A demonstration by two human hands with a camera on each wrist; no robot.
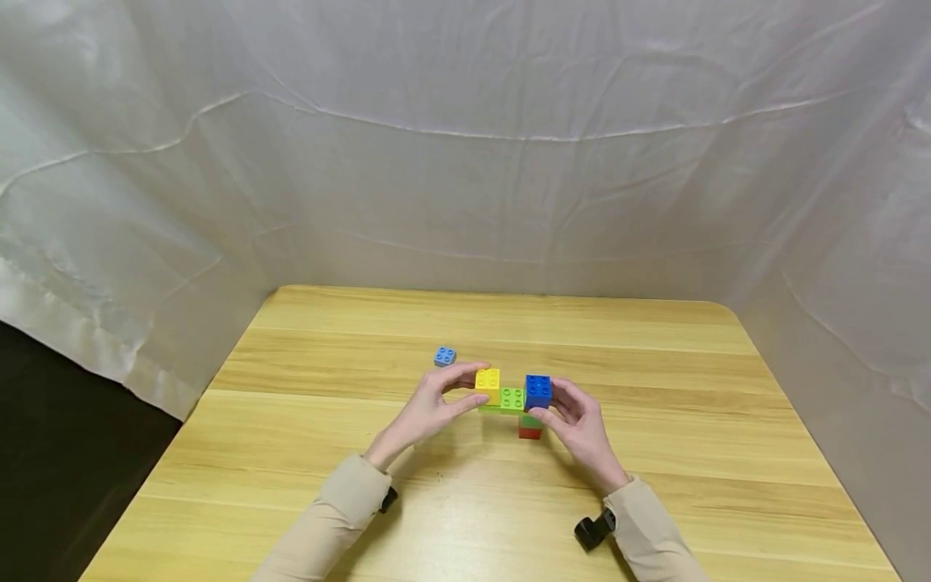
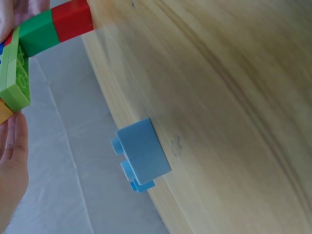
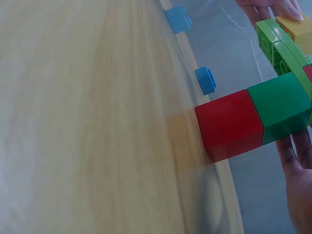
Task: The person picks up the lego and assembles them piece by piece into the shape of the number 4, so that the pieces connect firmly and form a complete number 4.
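A toy-brick assembly stands between the hands. Its lowest part is a red brick (image 3: 229,124), with a green brick (image 3: 279,108) on top. Lime green bricks (image 1: 512,398) reach sideways to the left above them. My left hand (image 1: 429,411) pinches a yellow brick (image 1: 487,386) at the left end of the lime green part. At the right end, my right hand (image 1: 582,424) grips a dark blue brick (image 1: 538,391) between thumb and fingers. A bit of red beneath the dark blue brick shows in the left wrist view, mostly hidden by the hand.
A light blue brick (image 1: 445,356) lies on the wooden table (image 1: 349,323) beyond the left hand. Both wrist views show a second light blue brick (image 3: 205,80), hidden in the head view. Pale curtains (image 1: 509,178) hang around the table's back and sides.
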